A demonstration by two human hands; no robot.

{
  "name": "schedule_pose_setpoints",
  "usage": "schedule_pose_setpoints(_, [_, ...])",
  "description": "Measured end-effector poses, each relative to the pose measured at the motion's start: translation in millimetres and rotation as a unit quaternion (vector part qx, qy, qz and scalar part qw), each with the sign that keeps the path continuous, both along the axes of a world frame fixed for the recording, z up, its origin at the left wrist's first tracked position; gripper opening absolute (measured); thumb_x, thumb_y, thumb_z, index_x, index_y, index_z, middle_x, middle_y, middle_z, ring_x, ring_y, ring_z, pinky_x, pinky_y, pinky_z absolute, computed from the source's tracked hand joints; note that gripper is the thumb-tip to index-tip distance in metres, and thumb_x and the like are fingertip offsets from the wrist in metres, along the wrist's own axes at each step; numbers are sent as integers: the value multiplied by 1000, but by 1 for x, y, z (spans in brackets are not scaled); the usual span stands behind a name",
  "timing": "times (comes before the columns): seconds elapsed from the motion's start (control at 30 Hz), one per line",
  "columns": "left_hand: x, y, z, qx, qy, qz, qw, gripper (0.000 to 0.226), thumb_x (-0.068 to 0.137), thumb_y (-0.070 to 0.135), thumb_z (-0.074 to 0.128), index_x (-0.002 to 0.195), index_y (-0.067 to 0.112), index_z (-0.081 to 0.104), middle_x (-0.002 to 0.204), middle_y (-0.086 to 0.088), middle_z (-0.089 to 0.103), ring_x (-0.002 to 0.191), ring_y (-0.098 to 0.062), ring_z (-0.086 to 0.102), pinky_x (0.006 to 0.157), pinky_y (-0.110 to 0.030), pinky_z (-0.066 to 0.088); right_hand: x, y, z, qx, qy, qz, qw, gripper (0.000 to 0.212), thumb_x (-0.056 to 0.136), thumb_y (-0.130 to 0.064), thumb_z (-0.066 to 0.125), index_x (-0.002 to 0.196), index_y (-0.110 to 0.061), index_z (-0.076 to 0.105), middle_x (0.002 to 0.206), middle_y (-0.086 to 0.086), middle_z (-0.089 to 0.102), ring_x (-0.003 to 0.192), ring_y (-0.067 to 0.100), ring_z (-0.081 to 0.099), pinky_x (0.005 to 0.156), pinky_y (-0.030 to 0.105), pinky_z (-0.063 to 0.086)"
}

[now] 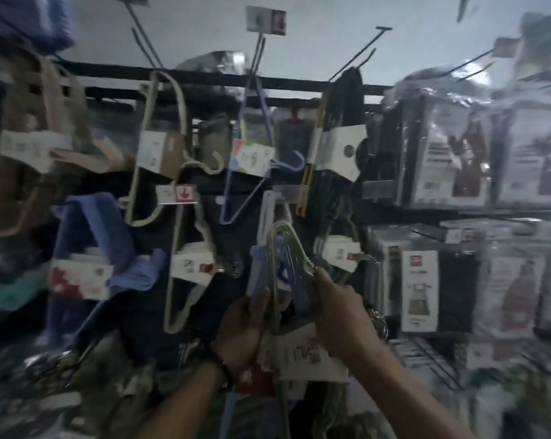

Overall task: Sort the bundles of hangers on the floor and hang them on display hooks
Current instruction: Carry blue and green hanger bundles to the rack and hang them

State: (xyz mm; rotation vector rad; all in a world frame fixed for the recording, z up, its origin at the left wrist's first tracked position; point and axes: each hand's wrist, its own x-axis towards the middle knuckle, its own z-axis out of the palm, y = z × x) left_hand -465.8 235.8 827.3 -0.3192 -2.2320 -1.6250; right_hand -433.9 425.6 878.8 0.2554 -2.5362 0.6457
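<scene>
The left hand curled its fingers round the hanger bundle and the right hand pinched its hook end, holding it up against the display wall, probably to catch a peg.

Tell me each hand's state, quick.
Left hand: grips the beige-and-blue hanger bundle.
Right hand: grips the same bundle, near its hooks.

Our hanger bundle served as the mark: our left hand gripped its left side, our right hand its right. A neighbour bundle hung just left of it, an upper bundle above it, and the rail ran higher still. Boxed packs stood well to its right, in two tiers.
</scene>
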Motion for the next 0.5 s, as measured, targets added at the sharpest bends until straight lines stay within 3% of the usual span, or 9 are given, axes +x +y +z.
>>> schedule_pose_setpoints(0.1, [-22,32,6,-70,-7,12,997,97,67,102,35,78,13,71,72,-4,72,70,-18,70,67,-40,55,-11,45,-11,-7,-3,-40,999,41,92,-7,54,122,-32,41,85,1,70,73,27,69,62,47,59])
schedule_pose_setpoints(0.17, [-33,54,19,-110,-14,29,993,95,57,104,37,72,16,69,66,3,70,65,-14,67,61,-32,47,-24,75,-14,-11,16,-48,999,35,95,-9,56,121,-28,42,81,-5,67,67,17,65,56,36,57])
schedule_pose_setpoints(0.23, [-48,75,28,-158,-14,36,987,85,61,100,44,72,19,68,65,6,69,64,-11,66,58,-29,46,-38,102,-11,-11,33,-42,999,25,99,-12,58,120,-21,47,75,-12,59,59,2,56,47,18,45])
schedule_pose_setpoints(0.33, [-79,101,32,-195,-14,69,978,54,80,77,64,74,23,62,64,8,63,63,-10,61,56,-28,40,-59,135,-6,-24,45,-10,999,17,102,-18,60,117,-20,50,72,-15,53,53,-6,50,43,10,41])
schedule_pose_setpoints(0.43, [-105,124,38,-229,4,92,969,37,88,67,62,97,31,57,88,9,69,81,-10,66,74,-33,55,-87,161,-4,-42,44,18,998,8,107,-22,52,114,-23,49,71,-12,54,51,-4,56,46,9,44])
schedule_pose_setpoints(0.5, [-123,133,42,-228,9,93,969,41,88,69,59,109,33,59,93,9,71,84,-11,67,80,-38,58,-107,176,-7,-65,63,26,996,4,107,-24,49,110,-27,47,73,-9,59,54,0,61,45,15,49])
